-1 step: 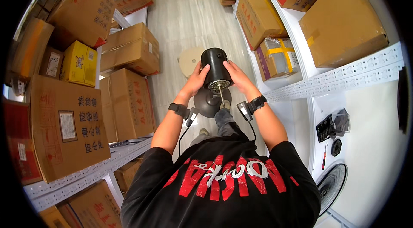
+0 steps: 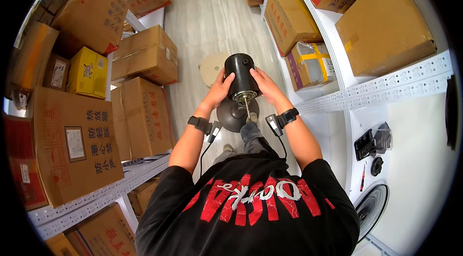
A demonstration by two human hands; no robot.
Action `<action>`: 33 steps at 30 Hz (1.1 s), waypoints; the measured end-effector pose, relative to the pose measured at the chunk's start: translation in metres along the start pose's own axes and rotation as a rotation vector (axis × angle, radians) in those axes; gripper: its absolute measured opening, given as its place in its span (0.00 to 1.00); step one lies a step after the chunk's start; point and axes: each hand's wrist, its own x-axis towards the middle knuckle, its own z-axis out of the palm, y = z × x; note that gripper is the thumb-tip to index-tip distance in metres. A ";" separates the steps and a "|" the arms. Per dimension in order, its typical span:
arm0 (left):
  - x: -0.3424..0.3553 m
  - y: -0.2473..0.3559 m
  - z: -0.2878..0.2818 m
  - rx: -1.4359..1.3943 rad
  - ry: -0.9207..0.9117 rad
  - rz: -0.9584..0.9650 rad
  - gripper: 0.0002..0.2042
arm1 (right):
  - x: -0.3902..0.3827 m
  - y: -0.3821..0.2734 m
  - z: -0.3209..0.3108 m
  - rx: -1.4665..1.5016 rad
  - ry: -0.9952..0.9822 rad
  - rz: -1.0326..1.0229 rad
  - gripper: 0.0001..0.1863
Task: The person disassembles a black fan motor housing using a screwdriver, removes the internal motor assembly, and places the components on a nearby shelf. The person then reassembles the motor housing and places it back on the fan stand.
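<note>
Between my two hands is a fan motor housing (image 2: 242, 73), a glossy black cylinder tilted so its round end with a thin metal shaft points toward me. My left hand (image 2: 219, 91) presses on its left side, thumb along the shell. On the opposite side, my right hand (image 2: 268, 87) grips it the same way. Both sets of fingertips are partly hidden behind the housing. A round black stand base (image 2: 231, 117) is below the housing, near my feet; whether the two are joined I cannot tell.
Shelves with cardboard boxes (image 2: 77, 145) flank me on both sides. Lower right, a white shelf holds a black fan grille (image 2: 372, 213), a screwdriver (image 2: 362, 181), a black round knob-like part (image 2: 376, 166) and a black tool case (image 2: 364, 145). A pale round disc (image 2: 212, 69) lies on the floor.
</note>
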 end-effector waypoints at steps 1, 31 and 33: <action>0.002 0.004 0.002 0.005 0.015 0.027 0.36 | 0.005 -0.001 -0.003 -0.017 0.005 -0.044 0.40; -0.012 0.003 0.010 0.118 -0.188 0.158 0.41 | -0.017 -0.005 -0.018 0.116 0.033 0.095 0.40; -0.015 0.010 0.011 0.086 -0.190 0.143 0.42 | -0.017 -0.006 -0.014 0.107 0.060 0.103 0.40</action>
